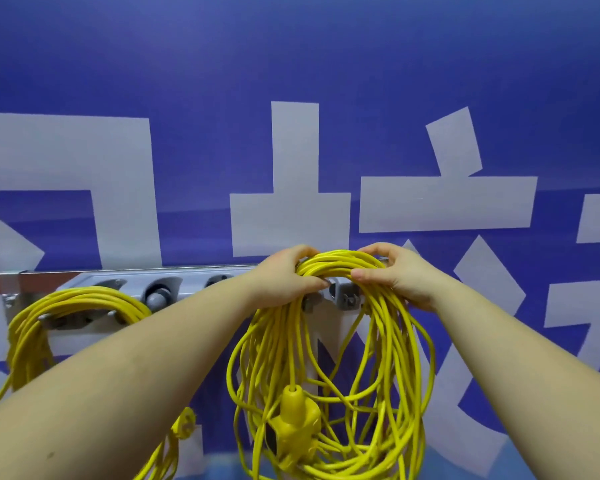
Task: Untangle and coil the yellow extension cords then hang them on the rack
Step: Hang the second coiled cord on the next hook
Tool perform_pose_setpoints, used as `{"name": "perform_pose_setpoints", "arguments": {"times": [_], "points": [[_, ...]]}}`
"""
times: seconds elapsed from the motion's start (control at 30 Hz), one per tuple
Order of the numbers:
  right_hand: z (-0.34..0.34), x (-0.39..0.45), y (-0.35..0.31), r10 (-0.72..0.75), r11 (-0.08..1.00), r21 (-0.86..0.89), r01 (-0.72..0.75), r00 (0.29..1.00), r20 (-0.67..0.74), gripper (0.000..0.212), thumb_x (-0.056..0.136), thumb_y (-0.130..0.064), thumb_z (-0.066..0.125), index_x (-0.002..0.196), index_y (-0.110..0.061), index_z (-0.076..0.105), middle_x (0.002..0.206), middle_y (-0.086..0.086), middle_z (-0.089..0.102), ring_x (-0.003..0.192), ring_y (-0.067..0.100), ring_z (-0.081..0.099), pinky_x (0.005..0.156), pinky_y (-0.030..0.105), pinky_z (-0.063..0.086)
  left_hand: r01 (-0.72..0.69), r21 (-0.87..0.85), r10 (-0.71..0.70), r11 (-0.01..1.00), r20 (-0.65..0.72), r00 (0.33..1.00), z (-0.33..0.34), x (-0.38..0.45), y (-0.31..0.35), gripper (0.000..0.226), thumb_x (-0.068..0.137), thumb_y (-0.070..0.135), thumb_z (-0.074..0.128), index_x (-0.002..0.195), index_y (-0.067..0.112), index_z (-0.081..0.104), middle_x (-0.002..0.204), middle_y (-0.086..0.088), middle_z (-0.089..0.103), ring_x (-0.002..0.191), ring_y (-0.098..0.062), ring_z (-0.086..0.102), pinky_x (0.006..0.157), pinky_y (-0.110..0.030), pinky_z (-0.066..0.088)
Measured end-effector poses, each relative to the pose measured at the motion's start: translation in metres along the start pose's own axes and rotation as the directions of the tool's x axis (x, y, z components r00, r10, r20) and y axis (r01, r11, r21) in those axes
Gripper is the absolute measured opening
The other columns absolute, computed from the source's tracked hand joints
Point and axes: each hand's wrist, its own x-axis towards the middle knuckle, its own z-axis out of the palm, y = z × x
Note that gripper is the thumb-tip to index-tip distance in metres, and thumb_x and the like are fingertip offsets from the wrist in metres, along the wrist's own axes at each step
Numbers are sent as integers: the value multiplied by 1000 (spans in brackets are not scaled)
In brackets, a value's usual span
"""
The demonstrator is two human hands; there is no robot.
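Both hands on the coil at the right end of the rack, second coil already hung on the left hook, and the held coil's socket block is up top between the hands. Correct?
Not quite. The head view shows the socket block hanging low in the held coil, well below the hands. The rest stands: left hand and right hand grip that coil at the rack, and the second coil hangs on the left hook.

Both bare forearms reach forward and up. Left hand (286, 277) and right hand (394, 271) sit close together, fingers curled, each gripping a bundle.
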Motion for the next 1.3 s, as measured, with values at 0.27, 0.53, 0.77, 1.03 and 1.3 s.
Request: {"name": "perform_pose_setpoints", "arguments": {"times": [0.27, 0.53, 0.77, 1.03, 1.3], "points": [[5, 2, 15, -40, 999, -36, 38, 997, -69, 60, 53, -47, 78, 106, -26, 58, 101, 0, 67, 90, 19, 68, 78, 36, 58, -9, 19, 10, 1000, -76, 997, 14, 4, -11, 40, 86, 35, 64, 123, 26, 51, 98, 5, 61, 88, -10, 59, 74, -24, 50], [14, 1, 23, -81, 996, -54, 73, 980, -183, 43, 63, -41, 78, 98, -20, 63, 91, -1, 69, 83, 16, 68, 66, 25, 56, 48, 211, -14, 976, -159, 987, 14, 7, -18, 47, 82, 48, 64, 126, 35, 51, 104, 2, 44, 112, -21, 37, 88, -31, 33], [19, -1, 23, -115, 989, -120, 86, 959, -260, 35, 65, -42, 78, 89, -20, 66, 86, -1, 68, 79, 15, 67, 61, 22, 53, 41, 233, -10, 972, -133, 991, 8, 14, -21, 54, 77, 55, 67, 126, 35, 54, 135, 2, 40, 128, -19, 28, 103, -39, 29], [27, -8, 28, -167, 977, -181, 114, 934, -316, 36, 70, -43, 76, 96, -21, 65, 90, -4, 63, 84, 10, 60, 62, 17, 46, 31, 251, -35, 967, 12, 999, -4, 13, -33, 65, 72, 65, 62, 132, 46, 46, 132, 0, 39, 127, -21, 31, 101, -40, 35], [27, -22, 36, -18, 992, 119, 52, 961, -275, 18, 80, -35, 67, 96, -27, 68, 96, 3, 70, 84, 17, 68, 67, 26, 56, -3, 254, -19, 967, 83, 996, -2, 6, -38, 61, 85, 62, 48, 142, 48, 30, 131, -2, 41, 126, -23, 32, 104, -40, 31]]}}
